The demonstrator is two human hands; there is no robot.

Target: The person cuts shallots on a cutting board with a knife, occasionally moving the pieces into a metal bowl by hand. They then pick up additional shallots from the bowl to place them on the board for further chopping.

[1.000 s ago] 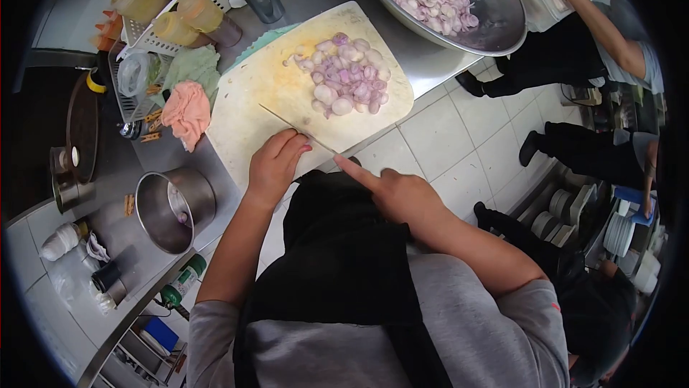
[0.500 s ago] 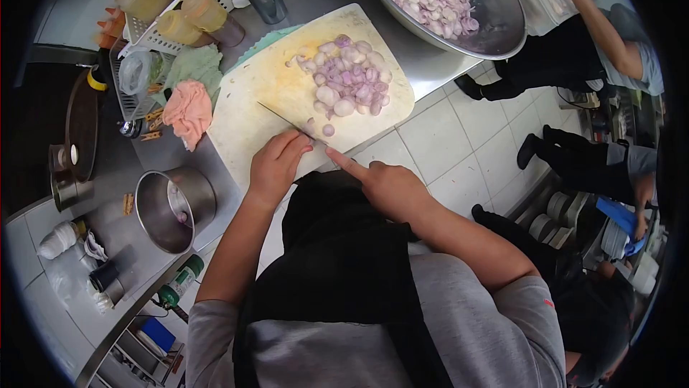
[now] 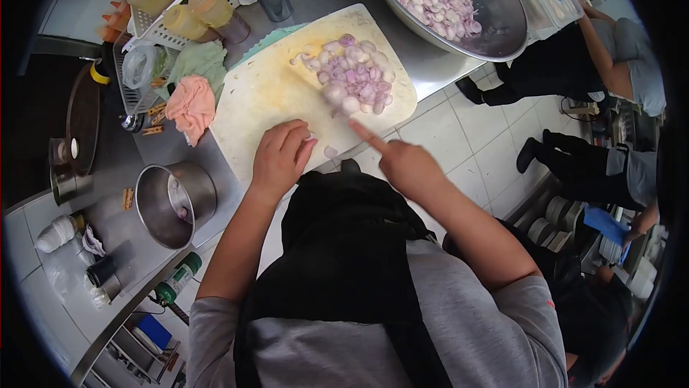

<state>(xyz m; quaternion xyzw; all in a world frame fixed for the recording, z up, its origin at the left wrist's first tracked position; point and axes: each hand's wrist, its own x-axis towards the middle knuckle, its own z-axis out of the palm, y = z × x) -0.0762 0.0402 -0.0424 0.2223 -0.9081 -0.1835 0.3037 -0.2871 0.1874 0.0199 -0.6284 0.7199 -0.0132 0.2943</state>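
My right hand (image 3: 409, 171) grips a knife (image 3: 310, 85), its index finger stretched along the top; the blade is blurred by motion and the handle is hidden in the hand. The blade lies beside a heap of sliced shallots (image 3: 359, 72) on the white cutting board (image 3: 247, 111). Near the board's front edge, my left hand (image 3: 282, 155) is closed with its fingertips on a small piece of shallot (image 3: 308, 137). One loose shallot slice (image 3: 330, 152) lies between the two hands at the edge.
A steel bowl (image 3: 502, 25) of sliced shallots stands beyond the board. To the left are a steel pot (image 3: 197, 198) with a few shallots, a pink cloth (image 3: 191, 109) and sauce bottles (image 3: 219, 11). Other people (image 3: 610, 58) stand at the right.
The knife in my right hand has swung away from my left hand toward the shallot heap. Slices near the blade have been pushed to the heap. A co-worker's arm at the right has lowered.
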